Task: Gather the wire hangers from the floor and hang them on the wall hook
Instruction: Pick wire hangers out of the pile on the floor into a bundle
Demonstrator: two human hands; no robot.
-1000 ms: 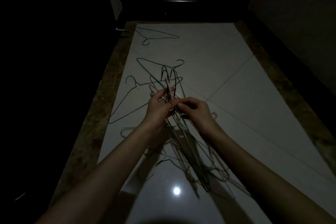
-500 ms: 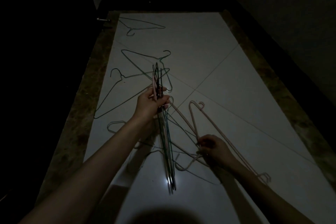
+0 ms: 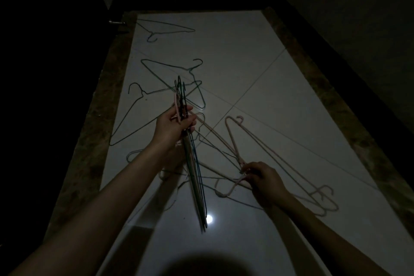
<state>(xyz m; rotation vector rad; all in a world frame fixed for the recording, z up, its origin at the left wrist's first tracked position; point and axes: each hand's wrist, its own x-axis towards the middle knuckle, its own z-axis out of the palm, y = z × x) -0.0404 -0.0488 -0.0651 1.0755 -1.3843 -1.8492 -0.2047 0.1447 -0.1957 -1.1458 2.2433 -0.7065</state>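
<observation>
My left hand (image 3: 175, 124) grips a bundle of wire hangers (image 3: 196, 177) by their necks, hooks up, bodies hanging edge-on toward me. My right hand (image 3: 263, 182) is low over the floor and pinches the neck of a pink hanger (image 3: 231, 188) lying there. More pink hangers (image 3: 289, 163) lie in an overlapping pile to its right. Dark green hangers lie further away: one at the left (image 3: 134, 116), one in the middle (image 3: 177, 69), one at the far end (image 3: 165, 27).
The hangers lie on a glossy white tiled floor (image 3: 257, 74) with a dark marbled border (image 3: 89, 132). Dark walls close in on both sides, and a dark door with a metal handle (image 3: 116, 22) stands at the far left. No wall hook is visible.
My right hand left the bundle, dropped to the floor at the right, and took hold of a pink hanger's neck. My left hand kept the bundle, now turned edge-on.
</observation>
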